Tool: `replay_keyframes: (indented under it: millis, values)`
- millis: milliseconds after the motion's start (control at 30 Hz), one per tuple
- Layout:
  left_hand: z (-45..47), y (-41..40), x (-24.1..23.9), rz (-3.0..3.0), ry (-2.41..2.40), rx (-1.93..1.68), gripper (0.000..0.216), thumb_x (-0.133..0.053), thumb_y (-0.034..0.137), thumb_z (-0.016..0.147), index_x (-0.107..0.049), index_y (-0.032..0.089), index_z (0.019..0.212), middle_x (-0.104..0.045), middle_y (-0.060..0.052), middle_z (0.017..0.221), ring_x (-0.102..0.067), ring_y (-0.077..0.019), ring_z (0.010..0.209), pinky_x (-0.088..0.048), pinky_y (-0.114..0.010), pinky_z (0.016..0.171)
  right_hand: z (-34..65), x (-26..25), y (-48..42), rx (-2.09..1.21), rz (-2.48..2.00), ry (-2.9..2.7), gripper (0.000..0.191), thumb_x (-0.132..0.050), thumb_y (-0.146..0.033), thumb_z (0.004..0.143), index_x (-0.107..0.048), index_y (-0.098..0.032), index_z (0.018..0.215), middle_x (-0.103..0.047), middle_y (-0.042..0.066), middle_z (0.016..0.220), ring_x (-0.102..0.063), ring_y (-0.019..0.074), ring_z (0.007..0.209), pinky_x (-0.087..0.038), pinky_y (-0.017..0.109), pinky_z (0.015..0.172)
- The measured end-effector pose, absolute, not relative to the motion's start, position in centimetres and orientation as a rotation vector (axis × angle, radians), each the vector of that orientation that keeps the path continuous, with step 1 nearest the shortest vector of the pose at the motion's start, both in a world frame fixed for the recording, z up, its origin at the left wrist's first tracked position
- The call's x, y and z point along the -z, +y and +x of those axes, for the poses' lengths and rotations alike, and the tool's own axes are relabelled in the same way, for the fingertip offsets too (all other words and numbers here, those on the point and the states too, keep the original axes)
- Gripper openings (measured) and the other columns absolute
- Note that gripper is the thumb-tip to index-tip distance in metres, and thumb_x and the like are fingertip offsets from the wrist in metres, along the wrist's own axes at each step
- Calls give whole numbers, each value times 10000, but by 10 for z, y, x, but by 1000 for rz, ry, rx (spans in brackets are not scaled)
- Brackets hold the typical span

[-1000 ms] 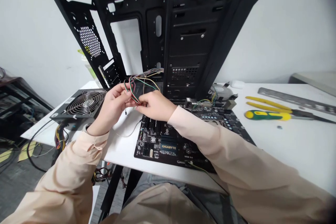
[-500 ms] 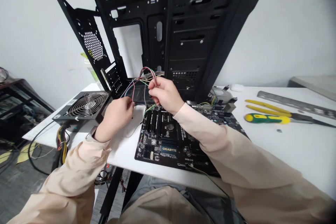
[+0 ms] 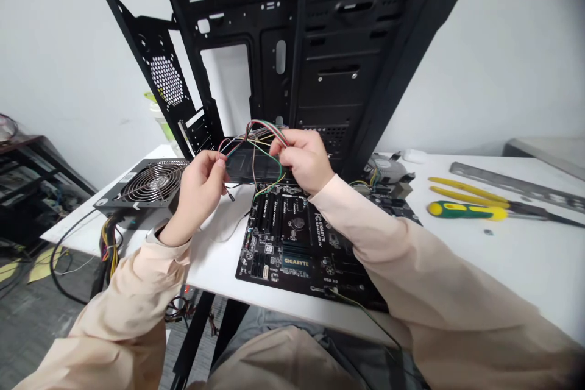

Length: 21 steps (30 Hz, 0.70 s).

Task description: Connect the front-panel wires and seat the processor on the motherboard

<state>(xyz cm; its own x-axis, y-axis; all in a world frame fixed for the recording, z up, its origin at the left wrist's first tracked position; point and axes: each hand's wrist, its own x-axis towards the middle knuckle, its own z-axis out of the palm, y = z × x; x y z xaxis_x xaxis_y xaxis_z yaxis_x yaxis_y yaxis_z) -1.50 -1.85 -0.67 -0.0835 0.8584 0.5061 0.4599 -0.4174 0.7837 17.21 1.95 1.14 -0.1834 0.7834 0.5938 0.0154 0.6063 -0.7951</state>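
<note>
Red, green and white thin wires [image 3: 264, 125] loop up in front of the tall black metal case [image 3: 324, 94]. Left hand [image 3: 201, 189] has a narrow grip on some of them, can't really tell which; right hand [image 3: 307, 158] pinches the wires near the black rectangular motherboard [image 3: 301, 244] on the white table [image 3: 211, 256].
</note>
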Motion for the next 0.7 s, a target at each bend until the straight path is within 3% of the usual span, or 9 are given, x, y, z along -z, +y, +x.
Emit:
replay_keyframes:
  millis: [100, 200, 300, 433, 600, 700]
  values:
    - [-15, -19, 3, 1712, 1310, -1556, 165, -509, 351, 836, -519, 191, 878, -536, 43, 593, -485, -86, 420, -406, -204, 425, 174, -20, 10, -722, -788, -2004, 130, -442, -173, 576, -568, -151, 556, -435, -30, 480, -396, 102, 499, -287, 245, 521]
    - [-16, -19, -3, 1615, 1233, -1531, 173, -508, 355, 808, -542, 185, 816, -507, 40, 554, -467, -83, 421, -409, -203, 424, 167, -28, -7, -428, -1013, -2499, 133, -498, -165, 633, -626, -151, 599, -545, 21, 558, -501, 139, 571, -327, 263, 555]
    - [-17, -21, -5, 1566, 1210, -1501, 194, -507, 368, 787, -559, 182, 769, -494, 39, 513, -416, -73, 384, -358, -200, 387, 155, -29, -22, -169, -1219, -2786, 191, -525, -210, 720, -701, -162, 775, -663, 108, 775, -612, 234, 740, -392, 308, 611]
    - [-16, -23, -3, 1617, 1227, -1448, 257, -541, 419, 762, -613, 173, 741, -578, 6, 549, -446, -86, 405, -378, -225, 410, 147, -24, -28, -156, -1292, -2868, 278, -499, -212, 799, -710, -162, 973, -682, 167, 940, -648, 310, 889, -458, 368, 687]
    - [-14, -25, 0, 1792, 1353, -1386, 213, -640, 358, 733, -706, 156, 750, -704, -39, 746, -576, -132, 638, -455, -243, 597, 148, -14, -20, -137, -1223, -2744, 260, -470, -153, 826, -692, -155, 962, -678, 151, 911, -655, 281, 827, -431, 330, 634]
    - [-13, -27, 0, 1892, 1435, -1293, 220, -649, 347, 737, -728, 143, 717, -692, -28, 668, -533, -123, 573, -401, -234, 540, 148, -8, -13, -297, -1105, -2652, 150, -520, -137, 815, -663, -147, 773, -664, 94, 764, -628, 204, 715, -401, 287, 620]
